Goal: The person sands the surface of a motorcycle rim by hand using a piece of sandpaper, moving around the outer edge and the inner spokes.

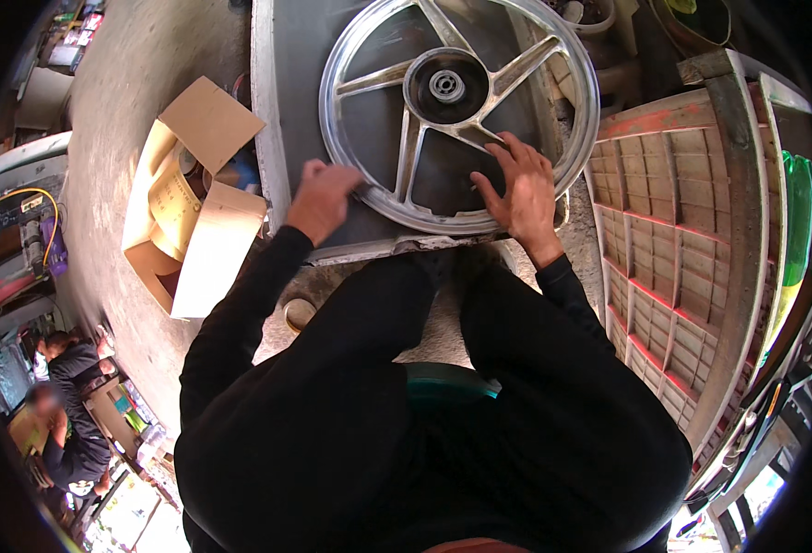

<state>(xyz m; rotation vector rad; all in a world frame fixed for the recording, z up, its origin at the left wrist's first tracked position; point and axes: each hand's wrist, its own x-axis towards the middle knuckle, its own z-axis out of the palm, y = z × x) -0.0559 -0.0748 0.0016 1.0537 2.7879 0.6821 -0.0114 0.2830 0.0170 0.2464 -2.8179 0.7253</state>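
At the near rim of a silver wheel, here are the 2 bare hands, well apart! The left hand is at the near left of the rim, fingers curled and blurred; I can't tell whether they close on anything. Over to the right hand: spread wide, thumb parted from the fingers, lying across the near right of the rim with fingertips pointing inward. Black sleeves on both arms.

And the wheel itself, lying flat in front of the person, shows 5 spokes running to a dark hub. Underneath it, a dark, pale-edged board. Just on the near side, 2 dark-clad legs, knees apart, with a green seat showing between them.

Out to the left, an open cardboard box on the concrete floor, a curved yellowish piece inside! Nearer, beside the left sleeve, a small round tin. Across on the right, a big wooden panel with a red-marked grid, and green plastic beyond it. Way out at the near left, 2 people in dark tops, sitting close together.
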